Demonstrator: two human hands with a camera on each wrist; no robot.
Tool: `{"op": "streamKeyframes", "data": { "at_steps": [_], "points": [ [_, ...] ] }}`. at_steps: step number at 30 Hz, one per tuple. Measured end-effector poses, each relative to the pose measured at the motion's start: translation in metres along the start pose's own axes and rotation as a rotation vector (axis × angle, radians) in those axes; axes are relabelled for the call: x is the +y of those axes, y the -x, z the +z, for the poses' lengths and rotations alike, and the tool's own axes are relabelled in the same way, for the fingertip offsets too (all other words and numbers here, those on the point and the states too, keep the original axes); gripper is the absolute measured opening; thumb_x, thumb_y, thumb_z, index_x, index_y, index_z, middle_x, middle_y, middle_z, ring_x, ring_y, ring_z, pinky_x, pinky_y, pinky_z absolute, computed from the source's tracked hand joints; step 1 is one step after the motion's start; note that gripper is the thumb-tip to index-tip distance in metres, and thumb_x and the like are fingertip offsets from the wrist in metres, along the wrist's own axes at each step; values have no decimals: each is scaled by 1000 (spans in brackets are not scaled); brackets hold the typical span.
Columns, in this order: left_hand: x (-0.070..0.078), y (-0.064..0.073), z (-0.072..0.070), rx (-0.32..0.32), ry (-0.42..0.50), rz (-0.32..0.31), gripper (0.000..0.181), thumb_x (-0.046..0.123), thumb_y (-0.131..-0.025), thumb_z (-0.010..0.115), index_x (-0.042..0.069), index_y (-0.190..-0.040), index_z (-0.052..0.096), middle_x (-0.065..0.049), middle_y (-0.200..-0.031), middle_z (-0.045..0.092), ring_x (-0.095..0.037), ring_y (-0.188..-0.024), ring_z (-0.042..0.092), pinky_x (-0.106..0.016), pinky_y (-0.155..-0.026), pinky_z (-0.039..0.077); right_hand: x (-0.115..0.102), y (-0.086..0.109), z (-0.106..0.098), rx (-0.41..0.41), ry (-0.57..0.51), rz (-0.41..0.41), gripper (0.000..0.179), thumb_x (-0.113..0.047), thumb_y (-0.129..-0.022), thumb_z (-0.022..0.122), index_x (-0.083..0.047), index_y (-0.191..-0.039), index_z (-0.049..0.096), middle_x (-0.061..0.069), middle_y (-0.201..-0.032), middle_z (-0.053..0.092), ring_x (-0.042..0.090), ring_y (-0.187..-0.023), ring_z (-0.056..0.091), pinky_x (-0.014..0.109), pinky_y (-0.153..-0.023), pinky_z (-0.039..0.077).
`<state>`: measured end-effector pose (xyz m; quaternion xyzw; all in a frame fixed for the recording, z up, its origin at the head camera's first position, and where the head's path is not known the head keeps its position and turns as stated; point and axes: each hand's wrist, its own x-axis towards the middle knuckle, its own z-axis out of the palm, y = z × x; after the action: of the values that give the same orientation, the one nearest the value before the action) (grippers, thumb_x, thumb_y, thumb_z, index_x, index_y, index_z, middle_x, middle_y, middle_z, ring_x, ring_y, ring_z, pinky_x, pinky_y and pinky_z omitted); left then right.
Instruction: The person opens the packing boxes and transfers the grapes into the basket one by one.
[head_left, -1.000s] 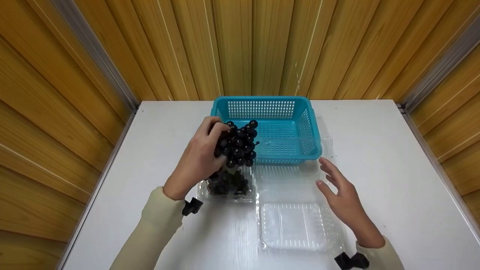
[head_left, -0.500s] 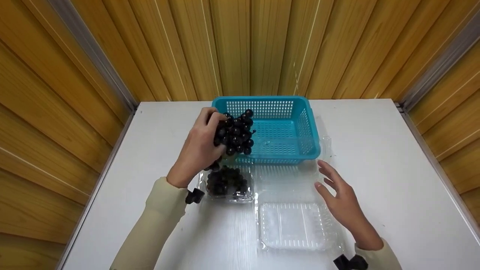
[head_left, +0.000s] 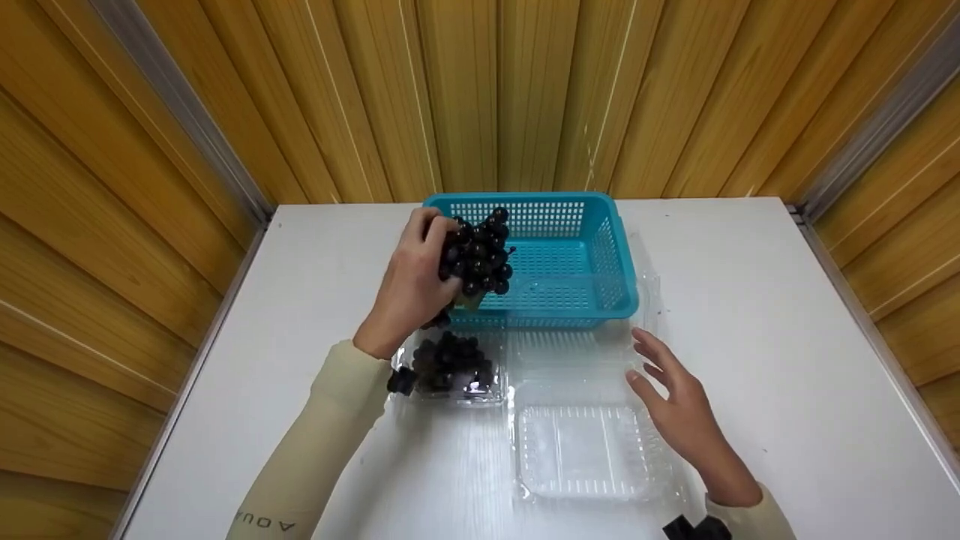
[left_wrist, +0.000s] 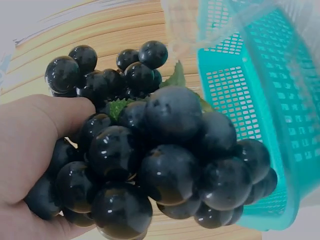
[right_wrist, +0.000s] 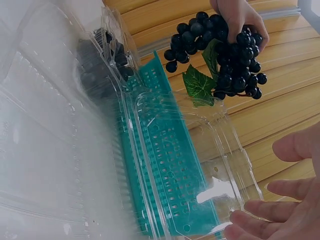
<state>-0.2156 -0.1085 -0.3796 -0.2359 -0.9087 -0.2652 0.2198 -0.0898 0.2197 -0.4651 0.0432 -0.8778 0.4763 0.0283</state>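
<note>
My left hand (head_left: 412, 281) grips a bunch of dark grapes (head_left: 484, 259) in the air, over the left part of a turquoise mesh basket (head_left: 628, 277). The left wrist view shows thumb and fingers round its side, and the glossy round grapes (left_wrist: 170, 175) close up. A green leaf (right_wrist: 200, 87) hangs from that bunch in the right wrist view. Below, a second bunch (head_left: 450, 364) lies in a clear plastic container. My right hand (head_left: 679, 405) holds nothing; its fingers are spread beside the clear clamshell (head_left: 585, 450), which lies opened out in front of the basket.
The white tabletop (head_left: 757, 337) spreads to both sides. Yellow wood-patterned walls (head_left: 525, 97) enclose it at the back and sides. A transparent lid part (right_wrist: 220, 145) stands in front of the basket in the right wrist view.
My left hand has carried the grape bunch upward and away from me, from over the clear container to over the basket's left side. My right hand has barely shifted.
</note>
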Motion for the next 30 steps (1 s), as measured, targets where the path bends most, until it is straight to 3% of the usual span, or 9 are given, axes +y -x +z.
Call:
{"op": "streamKeyframes", "data": {
  "at_steps": [6, 17, 24, 30],
  "points": [
    [-5, -3, 10, -10, -4, -47, 54, 6, -75, 75, 12, -122, 49, -9, -130, 44, -21, -119, 49, -38, -102, 48, 3, 2, 3, -5, -18, 11, 57, -22, -99, 54, -12, -150, 31, 10, -154, 37, 28, -141, 38, -2, -97, 27],
    [-16, -11, 28, -8, 2, -54, 54, 5, -74, 77, 12, -120, 50, -9, -129, 44, -21, -116, 49, -36, -102, 49, 6, 3, 9, -16, -60, 1, 56, -18, -99, 54, -7, -149, 32, 10, -153, 39, 29, -141, 38, 0, -98, 29],
    [-18, -18, 35, -13, 11, -84, 56, 6, -74, 79, 13, -121, 49, -8, -129, 43, -20, -119, 48, -35, -102, 49, 6, 3, 11, -22, -62, 10, 55, -19, -99, 54, -13, -149, 34, 8, -153, 39, 29, -140, 39, 1, -99, 31],
    [-17, -23, 39, 3, 6, -87, 54, 6, -75, 78, 13, -121, 50, -8, -129, 43, -21, -119, 48, -35, -103, 48, 6, 3, 13, -23, -38, 25, 54, -18, -98, 55, -15, -149, 35, 6, -153, 40, 26, -140, 41, 35, -108, 40]
  ]
}}
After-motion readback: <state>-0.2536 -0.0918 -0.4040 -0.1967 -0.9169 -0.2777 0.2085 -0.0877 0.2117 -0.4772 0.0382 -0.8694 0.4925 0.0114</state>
